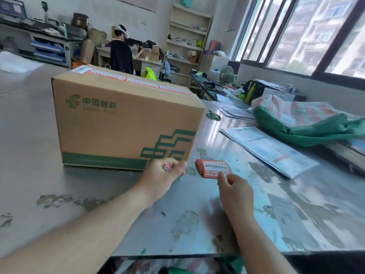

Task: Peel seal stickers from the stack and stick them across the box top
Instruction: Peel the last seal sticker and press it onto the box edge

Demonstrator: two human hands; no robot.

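Head view: the China Post cardboard box (pixel 128 119) stands upright on the metal table (pixel 59 175), back from the near edge and left of the middle; a row of red-and-white seal stickers (pixel 138 81) runs end to end along its closed top, seemingly over the flap seam, so the sealing looks well along. The sticker stack (pixel 213 168) lies flat just beside the box's near right corner, likely kept there so each reach to the top is short. The left hand (pixel 164 172) hovers at that corner with its grip curled round a crumpled red-and-white scrap (pixel 167 167), probably peeled backing kept off the table. The right hand (pixel 235 189) has its grip pinched on the stack's near right corner, thumb and forefinger together, which I judge is to lift the next sticker; whether one is freed cannot be told. Toward the right edge lie printed mail envelopes (pixel 268 149) and a green-and-pink sack (pixel 306 123); green-handled scissors (pixel 213 116) rest beyond the box.
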